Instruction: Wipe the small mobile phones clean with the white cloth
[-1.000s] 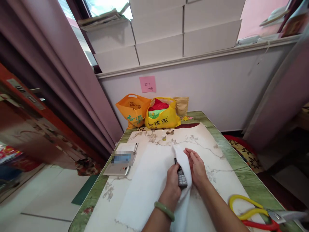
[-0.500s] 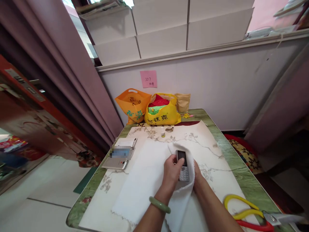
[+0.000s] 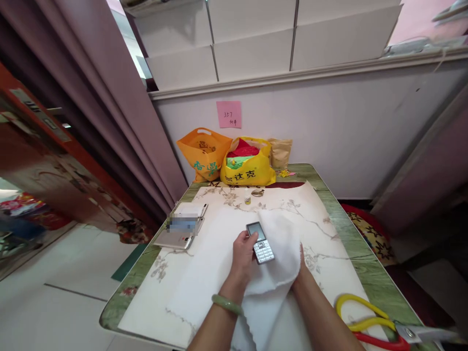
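A silver keypad phone (image 3: 263,251) is held up over the table by my left hand (image 3: 244,253), thumb lying along the edge of its screen. A green bangle (image 3: 227,304) circles the left wrist. My right hand (image 3: 300,265) is mostly hidden behind a white cloth (image 3: 283,243), which drapes over its fingers and hangs down toward me. The cloth's raised part is just right of the phone. More white cloth (image 3: 208,263) lies flat on the table, left of my arm.
Scissors (image 3: 380,321) with yellow and red handles lie at the table's right front. Pale devices (image 3: 179,239), partly blurred out, rest at the left edge. An orange bag (image 3: 204,156), a yellow bag (image 3: 248,173) and a brown pouch (image 3: 281,152) stand against the wall. A small bottle (image 3: 247,197) is nearer.
My left hand has drawn the phone left, out of the cloth's fold, and tilted it. The cloth has opened out over my right hand. The view has shifted slightly.
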